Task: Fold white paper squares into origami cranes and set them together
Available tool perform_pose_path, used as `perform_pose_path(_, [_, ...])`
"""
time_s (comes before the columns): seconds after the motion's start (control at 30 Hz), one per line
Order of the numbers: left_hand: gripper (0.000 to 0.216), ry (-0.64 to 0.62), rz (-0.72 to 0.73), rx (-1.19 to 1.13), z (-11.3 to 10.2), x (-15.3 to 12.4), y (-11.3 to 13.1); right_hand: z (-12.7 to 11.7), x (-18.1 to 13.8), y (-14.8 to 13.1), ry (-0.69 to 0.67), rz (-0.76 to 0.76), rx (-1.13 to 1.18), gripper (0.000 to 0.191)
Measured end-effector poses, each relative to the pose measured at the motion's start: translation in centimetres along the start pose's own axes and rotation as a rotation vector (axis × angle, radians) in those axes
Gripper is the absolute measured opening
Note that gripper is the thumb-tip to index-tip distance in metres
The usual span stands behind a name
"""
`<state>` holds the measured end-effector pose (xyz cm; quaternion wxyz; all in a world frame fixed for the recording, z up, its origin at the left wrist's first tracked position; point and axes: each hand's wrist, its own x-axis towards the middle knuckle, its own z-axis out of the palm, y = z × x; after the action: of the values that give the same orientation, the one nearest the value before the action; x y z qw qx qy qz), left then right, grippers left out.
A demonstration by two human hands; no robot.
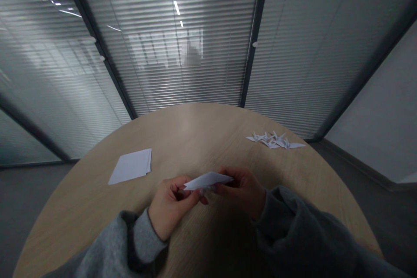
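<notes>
A partly folded piece of white paper [208, 179] is held up between both hands, just above the near part of the table. My left hand [174, 202] pinches its left end, thumb in front and fingers behind. At the paper's right end, my right hand [243, 189] grips it with the fingers curled round. The lower side of the paper and some fingertips are blurred. Off to the left lies a small stack of white paper sheets [132, 166]. On the far right of the table sits a cluster of several folded paper cranes [275, 140].
The round wooden table [195, 132] has its curved far edge close to a glass partition with blinds [202, 82]. Dark frame posts divide the partition. A pale wall [378, 108] stands to the right, with grey floor [355, 182] beyond the table edge.
</notes>
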<state>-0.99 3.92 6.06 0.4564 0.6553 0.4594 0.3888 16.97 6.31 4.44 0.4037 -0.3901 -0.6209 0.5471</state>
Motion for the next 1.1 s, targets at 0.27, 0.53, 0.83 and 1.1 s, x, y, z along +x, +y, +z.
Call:
perform_pose_path(0.27, [0.026, -0.037, 0.006, 0.025, -0.2, 0.0, 0.0, -0.1, -0.2, -0.3, 0.021, 0.032, -0.042, 0.033])
perform_pose_path(0.53, [0.022, -0.026, 0.022, -0.073, -0.3, 0.1, -0.3, 0.1, 0.3, 0.3, -0.007, 0.032, -0.023, 0.037])
perform_pose_path(0.83, [0.024, 0.04, 0.016, -0.106, -0.7, 0.4, -0.2, -0.5, 0.6, -0.3, 0.051, -0.032, 0.035, 0.039])
perform_pose_path(1.1, [0.028, 0.001, 0.013, -0.008, -0.6, 0.4, -0.2, -0.5, 0.2, -0.8, 0.011, -0.005, 0.045, 0.029])
